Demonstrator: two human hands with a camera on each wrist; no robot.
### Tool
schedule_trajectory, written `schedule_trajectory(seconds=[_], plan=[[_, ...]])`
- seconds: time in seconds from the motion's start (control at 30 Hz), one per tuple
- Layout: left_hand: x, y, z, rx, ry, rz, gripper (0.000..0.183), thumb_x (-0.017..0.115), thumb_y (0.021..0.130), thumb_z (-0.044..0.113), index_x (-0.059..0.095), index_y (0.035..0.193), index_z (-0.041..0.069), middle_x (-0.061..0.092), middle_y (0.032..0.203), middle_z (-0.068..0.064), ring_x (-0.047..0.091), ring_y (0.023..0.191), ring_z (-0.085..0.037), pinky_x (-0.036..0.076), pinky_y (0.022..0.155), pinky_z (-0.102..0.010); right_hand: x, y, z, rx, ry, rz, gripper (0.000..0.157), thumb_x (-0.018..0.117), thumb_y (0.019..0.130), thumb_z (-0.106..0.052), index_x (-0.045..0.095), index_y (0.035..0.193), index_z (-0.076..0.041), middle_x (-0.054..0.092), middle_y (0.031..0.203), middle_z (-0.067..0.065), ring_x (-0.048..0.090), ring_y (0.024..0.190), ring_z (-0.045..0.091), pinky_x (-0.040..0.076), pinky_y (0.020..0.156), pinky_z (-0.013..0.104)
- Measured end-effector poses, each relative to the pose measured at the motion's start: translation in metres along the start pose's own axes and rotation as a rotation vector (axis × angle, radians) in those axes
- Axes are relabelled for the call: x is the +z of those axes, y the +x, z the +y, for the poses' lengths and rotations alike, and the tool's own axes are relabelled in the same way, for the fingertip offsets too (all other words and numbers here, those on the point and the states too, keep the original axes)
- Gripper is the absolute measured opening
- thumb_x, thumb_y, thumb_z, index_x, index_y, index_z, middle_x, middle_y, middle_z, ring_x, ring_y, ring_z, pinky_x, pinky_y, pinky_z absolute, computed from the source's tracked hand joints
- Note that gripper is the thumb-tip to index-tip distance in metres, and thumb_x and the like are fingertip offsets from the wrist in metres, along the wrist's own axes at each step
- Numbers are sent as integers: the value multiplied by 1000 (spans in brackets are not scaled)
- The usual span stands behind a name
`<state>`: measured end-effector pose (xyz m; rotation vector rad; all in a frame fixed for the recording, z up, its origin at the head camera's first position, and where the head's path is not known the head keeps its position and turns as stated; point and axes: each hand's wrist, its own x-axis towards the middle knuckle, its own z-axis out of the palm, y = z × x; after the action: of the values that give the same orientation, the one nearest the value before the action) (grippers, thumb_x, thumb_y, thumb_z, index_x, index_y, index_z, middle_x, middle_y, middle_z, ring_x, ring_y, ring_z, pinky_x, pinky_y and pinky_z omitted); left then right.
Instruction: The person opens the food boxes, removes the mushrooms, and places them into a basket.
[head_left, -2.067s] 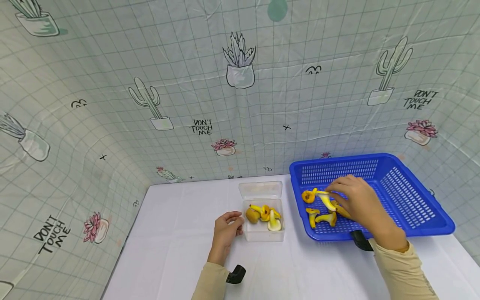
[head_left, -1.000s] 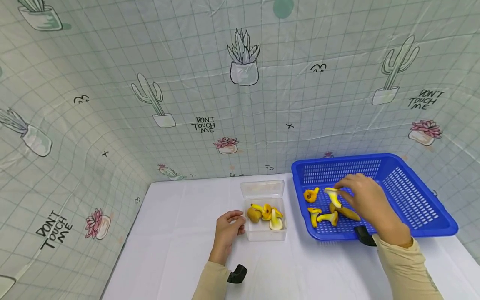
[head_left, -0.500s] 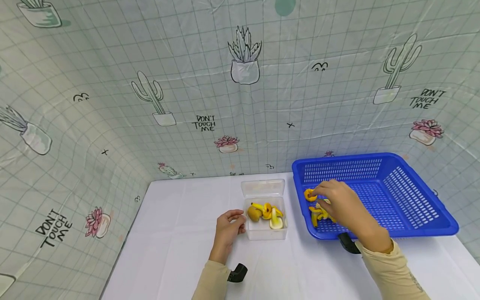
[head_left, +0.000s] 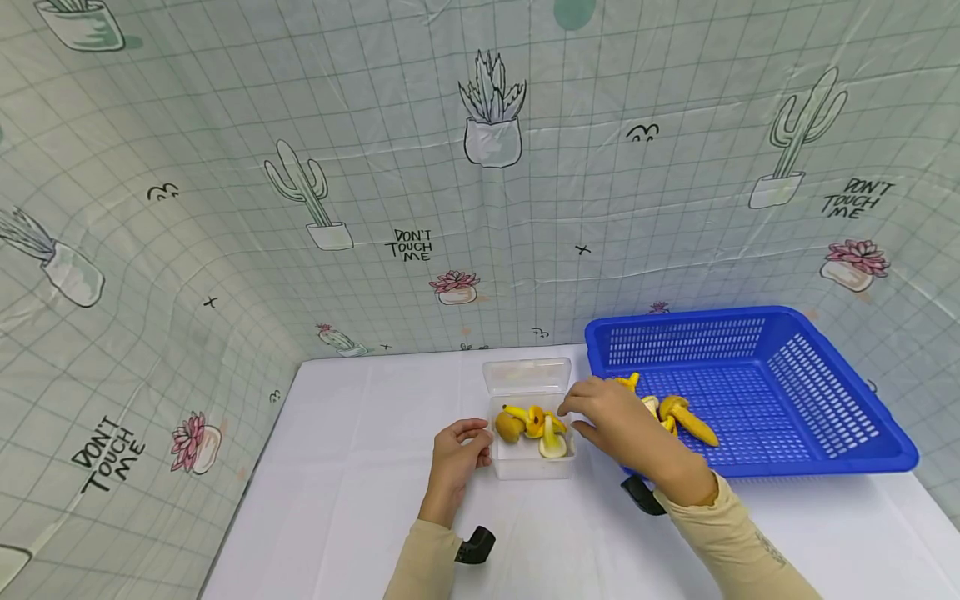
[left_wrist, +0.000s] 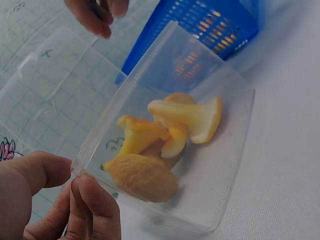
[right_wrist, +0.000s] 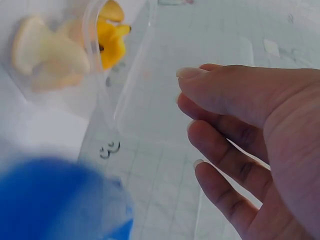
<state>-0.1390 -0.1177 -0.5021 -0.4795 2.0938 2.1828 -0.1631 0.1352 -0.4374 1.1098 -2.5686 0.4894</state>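
Note:
My left hand (head_left: 452,460) pinches the rim of a small clear plastic box (head_left: 534,472) at its left side, thumb and fingertips at the rim corner in the left wrist view. Several yellow mushrooms lie inside, among them a brown-capped one (left_wrist: 143,178) and a pale halved one (head_left: 552,447). The box's clear lid (head_left: 527,377) stands open at the back. Beside the box's right edge is my right hand (head_left: 621,423), with loosely bent fingers and nothing between them in the right wrist view. It hides part of the mushrooms in the blue basket behind it.
A blue perforated basket (head_left: 757,400) stands on the right, close to the box. In it lie more mushrooms, including a brown-capped one with a long yellow stem (head_left: 692,422). A white cloth (head_left: 360,467) covers the table, and a cactus-print sheet (head_left: 390,167) hangs behind.
My right hand held a pale mushroom in the basket, then let it go onto the others there. Empty, it has moved left to the box's right edge. My left hand has stayed at the box.

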Motion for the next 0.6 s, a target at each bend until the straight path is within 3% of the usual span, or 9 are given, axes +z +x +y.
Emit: schedule_trajectory(seconds=[0.37,0.6], plan=[[0,-1,0,3,-8,-9,26,68,92,-4,67,116,-12,62,86,-3,57,64,-9,54,54,-17,19,19,-9,17,62,-124,29,87,78,9,82,100,-8,75,97,1,69,91,23,60,83,40],[0,-1,0,4,-6,-7,27,69,91,-4,67,117,-11,62,86,-3,57,64,-9,54,54,-17,33,22,-9,5,54,-139,33,86,74,14,81,97,-10,74,93,0,67,89,23,59,81,39]])
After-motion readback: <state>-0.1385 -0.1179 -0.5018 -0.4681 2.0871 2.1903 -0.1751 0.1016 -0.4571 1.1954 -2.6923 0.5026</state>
